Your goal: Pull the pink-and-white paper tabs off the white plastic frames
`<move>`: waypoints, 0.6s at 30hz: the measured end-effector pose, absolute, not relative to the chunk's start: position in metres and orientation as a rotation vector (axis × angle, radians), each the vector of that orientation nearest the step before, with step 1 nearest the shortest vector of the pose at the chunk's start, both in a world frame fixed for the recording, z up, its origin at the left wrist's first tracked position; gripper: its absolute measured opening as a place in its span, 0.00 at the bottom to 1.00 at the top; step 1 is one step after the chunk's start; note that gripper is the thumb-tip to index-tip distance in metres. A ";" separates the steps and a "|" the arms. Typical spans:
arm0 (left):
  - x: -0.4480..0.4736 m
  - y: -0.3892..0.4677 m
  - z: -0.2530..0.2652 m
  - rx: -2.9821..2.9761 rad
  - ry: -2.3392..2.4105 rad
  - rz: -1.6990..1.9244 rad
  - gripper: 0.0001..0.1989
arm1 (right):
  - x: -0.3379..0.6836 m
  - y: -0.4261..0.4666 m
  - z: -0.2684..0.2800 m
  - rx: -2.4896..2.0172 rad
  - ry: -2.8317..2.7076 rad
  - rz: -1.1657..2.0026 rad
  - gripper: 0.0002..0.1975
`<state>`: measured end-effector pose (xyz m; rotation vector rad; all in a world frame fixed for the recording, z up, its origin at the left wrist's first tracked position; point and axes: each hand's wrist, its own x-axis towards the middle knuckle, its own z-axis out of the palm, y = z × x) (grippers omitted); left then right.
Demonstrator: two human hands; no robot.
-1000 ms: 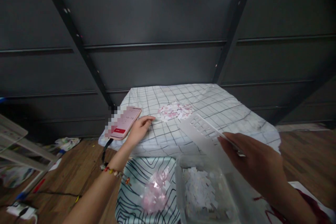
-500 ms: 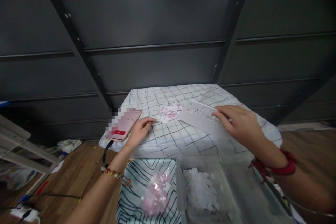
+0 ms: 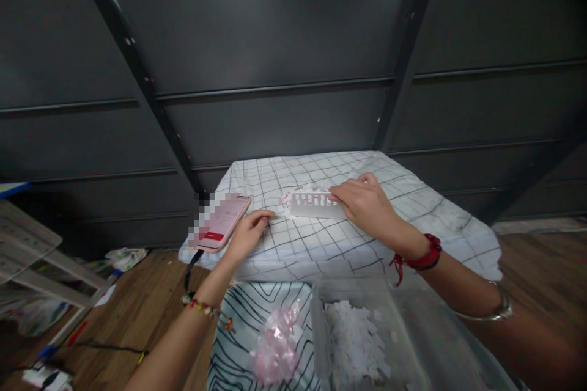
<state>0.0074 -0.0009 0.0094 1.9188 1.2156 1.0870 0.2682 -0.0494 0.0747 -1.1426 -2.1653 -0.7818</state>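
My right hand (image 3: 364, 201) grips the right end of a white slotted board (image 3: 316, 208), with a row of openings along its upper part. The board stands on edge on the checked cloth, in front of a pile of small pink-and-white pieces (image 3: 285, 198) and partly hiding it. My left hand (image 3: 252, 226) rests on the cloth to the left of the pile, fingers stretched out, and nothing shows in it. Just left of that hand is a pink phone (image 3: 224, 223), its screen lit and partly pixelated.
Nearest me is a patterned cloth-lined tray (image 3: 233, 342) with shiny pink packets (image 3: 277, 342). Beside it a clear plastic bin (image 3: 403, 330) has a heap of white paper bits (image 3: 358, 342) in one compartment. A dark panelled wall (image 3: 275, 128) stands behind the table. A power strip (image 3: 48, 376) lies on the floor.
My right hand has moved left with the slotted board, which has turned from slanted to nearly level across the front of the pile. My left hand stays in place on the cloth.
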 end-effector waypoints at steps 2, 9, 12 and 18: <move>0.007 -0.001 0.009 1.908 1.210 1.089 0.12 | 0.268 -0.052 0.076 -1.118 -2.181 -0.787 0.10; 0.006 0.000 0.008 1.868 1.199 1.108 0.12 | 0.263 -0.049 0.081 -1.108 -2.146 -0.883 0.11; 0.006 -0.001 0.008 1.857 1.206 1.121 0.11 | 0.256 -0.044 0.082 -1.090 -2.195 -0.907 0.12; 0.006 -0.002 0.010 1.845 1.205 1.112 0.11 | 0.265 -0.053 0.086 -1.056 -2.246 -0.805 0.11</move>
